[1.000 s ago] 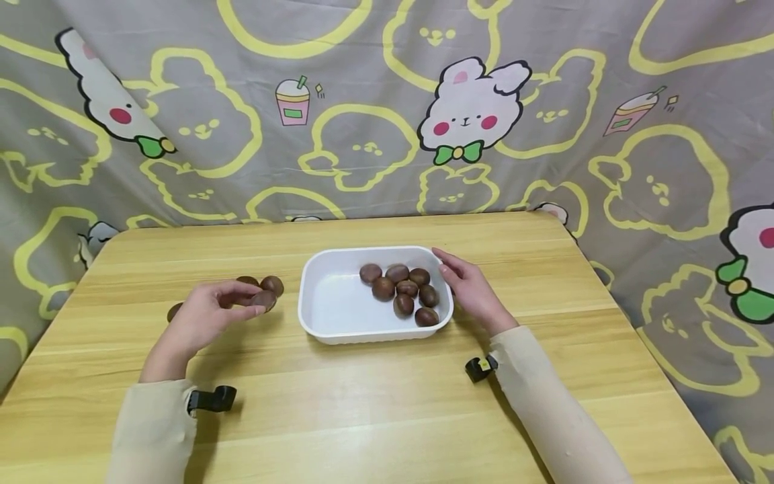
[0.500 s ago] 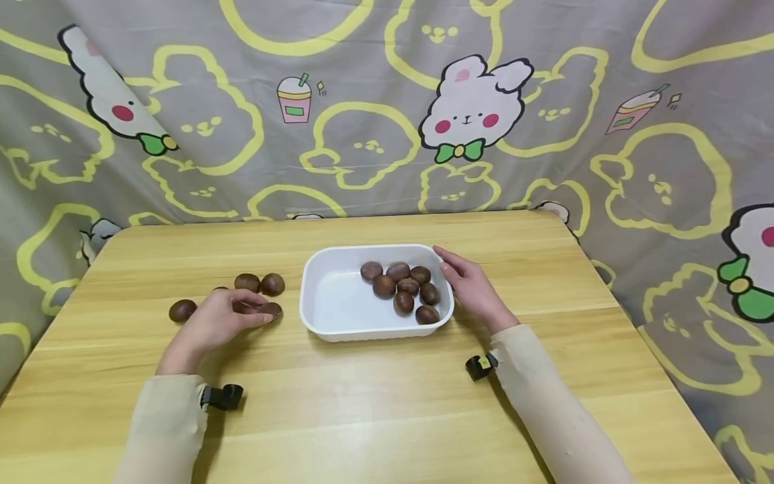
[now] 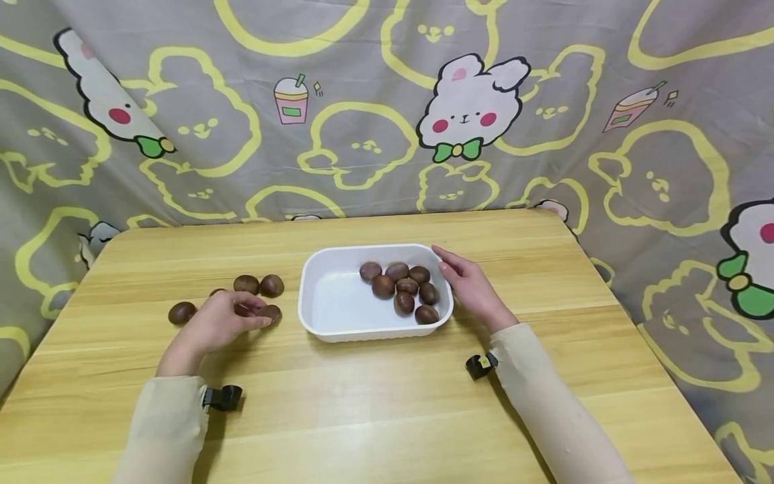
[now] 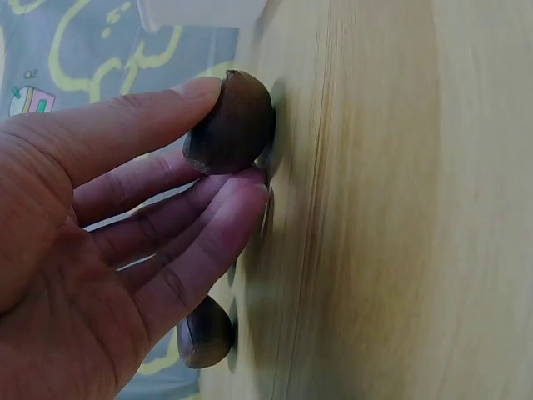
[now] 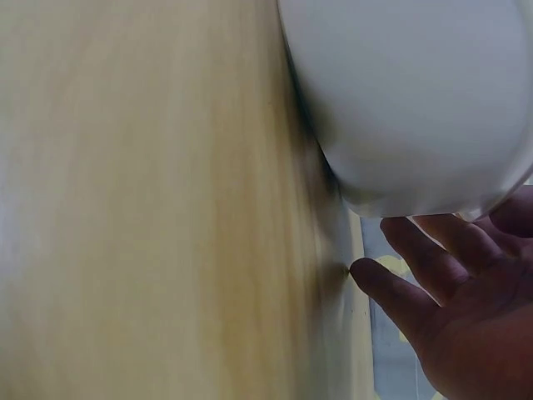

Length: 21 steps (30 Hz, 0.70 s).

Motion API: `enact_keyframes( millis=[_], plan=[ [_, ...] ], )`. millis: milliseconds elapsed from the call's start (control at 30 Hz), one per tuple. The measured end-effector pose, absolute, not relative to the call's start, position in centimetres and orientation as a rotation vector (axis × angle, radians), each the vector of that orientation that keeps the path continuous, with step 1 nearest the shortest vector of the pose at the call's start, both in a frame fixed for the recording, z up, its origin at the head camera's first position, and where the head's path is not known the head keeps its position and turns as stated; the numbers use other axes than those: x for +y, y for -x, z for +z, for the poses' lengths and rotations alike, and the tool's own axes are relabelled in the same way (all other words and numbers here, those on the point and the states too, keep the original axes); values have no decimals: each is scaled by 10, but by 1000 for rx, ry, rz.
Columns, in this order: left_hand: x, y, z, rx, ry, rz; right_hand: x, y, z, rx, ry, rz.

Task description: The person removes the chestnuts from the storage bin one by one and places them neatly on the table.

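Observation:
In the head view my left hand (image 3: 218,326) pinches a brown chestnut (image 3: 270,314) between thumb and fingers, low at the table. The left wrist view has the thumb pressed on one side of this chestnut (image 4: 233,125), its base right at the wood. Two more chestnuts (image 3: 246,284) lie just behind that hand, and a single chestnut (image 3: 182,312) is to its left; another is partly hidden. My right hand (image 3: 474,286) rests against the right end of a white tray (image 3: 338,333), fingers fairly straight. Several chestnuts (image 3: 404,304) sit in the tray's right half.
The wooden table (image 3: 363,417) runs back to a grey curtain (image 3: 363,81) with yellow cartoon outlines. A black wrist camera (image 3: 224,398) juts from the left sleeve, and another black camera (image 3: 480,366) from the right one.
My left hand has moved slightly right and toward me, bringing the pinched chestnut down closer to the table. The chestnuts behind it show more fully. My right hand and the tray stay put.

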State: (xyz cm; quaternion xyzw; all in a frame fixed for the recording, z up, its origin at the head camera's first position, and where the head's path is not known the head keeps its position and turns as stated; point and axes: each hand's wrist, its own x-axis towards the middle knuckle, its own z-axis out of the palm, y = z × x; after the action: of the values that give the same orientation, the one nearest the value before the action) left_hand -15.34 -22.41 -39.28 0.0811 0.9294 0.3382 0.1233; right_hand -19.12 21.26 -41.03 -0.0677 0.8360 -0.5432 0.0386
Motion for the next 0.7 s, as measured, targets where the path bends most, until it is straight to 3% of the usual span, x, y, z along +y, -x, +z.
enact_keyframes(
  millis=[400, 700],
  plan=[
    [-223, 145, -389, 2717, -264, 994, 213, 190, -411, 2560, 217, -1671],
    [-215, 140, -359, 2842, -218, 942, 211, 190, -410, 2546, 214, -1686]
  ],
)
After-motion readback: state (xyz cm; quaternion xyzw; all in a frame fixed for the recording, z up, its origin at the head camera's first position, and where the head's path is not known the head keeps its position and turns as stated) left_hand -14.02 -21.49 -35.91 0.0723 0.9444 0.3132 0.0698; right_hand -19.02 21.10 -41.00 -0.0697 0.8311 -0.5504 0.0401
